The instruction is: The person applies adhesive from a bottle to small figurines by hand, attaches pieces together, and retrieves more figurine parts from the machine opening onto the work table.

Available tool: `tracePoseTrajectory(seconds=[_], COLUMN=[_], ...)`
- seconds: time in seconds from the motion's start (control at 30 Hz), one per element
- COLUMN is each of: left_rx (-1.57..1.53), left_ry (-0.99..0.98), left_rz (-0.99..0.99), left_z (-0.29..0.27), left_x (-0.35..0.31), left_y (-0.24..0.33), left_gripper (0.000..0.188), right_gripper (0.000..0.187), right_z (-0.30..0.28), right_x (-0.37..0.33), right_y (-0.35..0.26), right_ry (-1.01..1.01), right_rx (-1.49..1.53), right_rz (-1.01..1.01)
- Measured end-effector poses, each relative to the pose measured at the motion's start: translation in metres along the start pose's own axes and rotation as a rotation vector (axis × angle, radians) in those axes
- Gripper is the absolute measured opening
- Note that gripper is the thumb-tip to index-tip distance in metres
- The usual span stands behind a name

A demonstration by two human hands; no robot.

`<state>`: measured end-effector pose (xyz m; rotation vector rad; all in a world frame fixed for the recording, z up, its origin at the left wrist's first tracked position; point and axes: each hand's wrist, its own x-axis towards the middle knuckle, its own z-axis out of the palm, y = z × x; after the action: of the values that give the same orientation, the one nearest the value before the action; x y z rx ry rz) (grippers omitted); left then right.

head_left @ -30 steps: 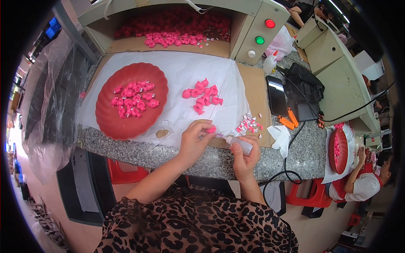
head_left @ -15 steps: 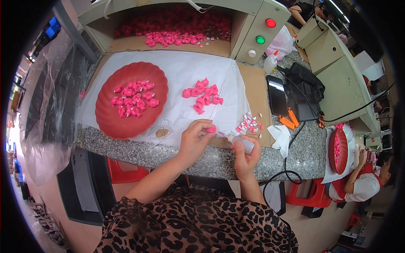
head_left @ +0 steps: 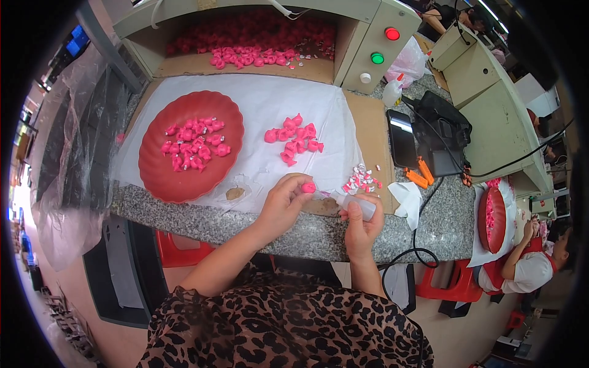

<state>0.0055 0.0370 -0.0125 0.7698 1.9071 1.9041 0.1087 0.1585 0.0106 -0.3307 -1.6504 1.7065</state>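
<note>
Between the fingertips of my left hand is a small pink molded piece. My right hand is wrapped round a translucent white squeeze bottle, its thin nozzle pointing left toward the piece, a short gap away. Beyond my hands, several loose pink pieces lie on a white sheet. Farther left, a red scalloped plate carries many pink pieces with small shiny white bits on them. Tiny pink and white bits are heaped just past the bottle.
At the back, an open-fronted box holds many pink pieces. To the right lie a phone, orange clips, crumpled white paper, a black bag and a cable. A co-worker sits at far right by another red plate.
My right hand and the bottle have shifted slightly right, drawing the nozzle back from the pink piece. My left hand has turned the piece slightly.
</note>
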Motion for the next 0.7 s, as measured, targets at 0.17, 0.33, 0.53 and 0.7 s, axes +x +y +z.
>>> tracePoseTrajectory(seconds=[0.17, 0.33, 0.53, 0.7], left_rx=[0.152, 0.137, 0.133, 0.133], left_ry=[-0.261, -0.508, -0.528, -0.538], left_rz=[-0.054, -0.083, -0.101, -0.098], left_z=[-0.019, -0.029, -0.028, -0.029], left_x=[0.012, 0.016, 0.017, 0.016], left_y=[0.026, 0.026, 0.025, 0.025], left_gripper=[0.023, 0.030, 0.031, 0.031], right_gripper=[0.015, 0.014, 0.015, 0.015], right_z=[-0.009, -0.009, -0.010, -0.009], right_x=[0.010, 0.016, 0.016, 0.016], right_y=[-0.007, -0.012, -0.012, -0.011], right_ry=[0.012, -0.091, -0.156, -0.162], right_rx=[0.121, 0.018, -0.005, -0.022], right_rz=[0.095, 0.080, 0.113, 0.128])
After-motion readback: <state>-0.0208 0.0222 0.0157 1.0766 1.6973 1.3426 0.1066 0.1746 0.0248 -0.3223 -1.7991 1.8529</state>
